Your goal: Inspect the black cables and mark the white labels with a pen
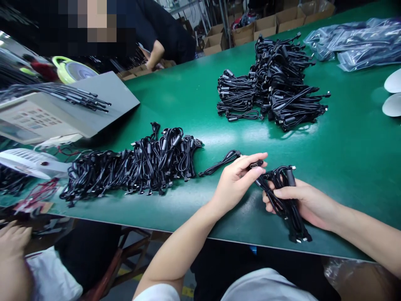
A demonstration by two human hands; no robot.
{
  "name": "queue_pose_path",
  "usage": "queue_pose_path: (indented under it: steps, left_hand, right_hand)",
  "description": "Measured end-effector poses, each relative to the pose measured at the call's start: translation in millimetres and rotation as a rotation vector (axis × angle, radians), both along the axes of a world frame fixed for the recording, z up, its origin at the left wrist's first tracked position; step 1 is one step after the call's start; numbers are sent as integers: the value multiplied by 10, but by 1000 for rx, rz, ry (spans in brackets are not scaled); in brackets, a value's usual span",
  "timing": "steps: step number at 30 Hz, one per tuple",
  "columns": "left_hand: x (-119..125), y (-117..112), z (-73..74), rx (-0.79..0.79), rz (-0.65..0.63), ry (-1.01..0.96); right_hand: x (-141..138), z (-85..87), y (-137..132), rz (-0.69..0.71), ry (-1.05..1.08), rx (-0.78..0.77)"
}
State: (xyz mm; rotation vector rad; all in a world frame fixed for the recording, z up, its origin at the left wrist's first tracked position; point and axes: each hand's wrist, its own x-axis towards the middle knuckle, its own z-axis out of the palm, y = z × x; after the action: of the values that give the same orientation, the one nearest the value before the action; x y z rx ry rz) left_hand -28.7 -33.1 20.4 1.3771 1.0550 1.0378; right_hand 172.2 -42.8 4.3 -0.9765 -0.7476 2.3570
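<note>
In the head view my right hand is closed around a bundle of black cables, whose connector ends hang down over the green table. My left hand pinches a black cable connector between thumb and fingers, its metal opening facing me. The cable from that connector runs down toward the bundle. Just behind my left hand lies a single coiled black cable. A long row of bundled black cables stretches along the table to the left.
Green table carries a large cable pile at the back right. Clear plastic bags lie behind it. To the left stand a grey machine and a white fan. A co-worker's hand shows at lower left; another person stands across.
</note>
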Motion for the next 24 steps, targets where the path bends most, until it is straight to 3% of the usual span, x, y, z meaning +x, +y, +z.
queue_pose_path:
  steps: [9, 17, 21, 24]
  left_hand:
    - [-28, 10, -78, 144, 13, 148]
    - [-21, 9, -60, 106, 14, 158]
    - [29, -18, -72, 80, 6, 143]
    - [75, -44, -90, 133, 108, 73]
  right_hand:
    - [-15, -55, -18, 37, -13, 28]
    - [-36, -36, -7, 22, -25, 21]
    - [-73, -14, 12, -74, -64, 21]
    - [-53, 49, 74, -240, -70, 73]
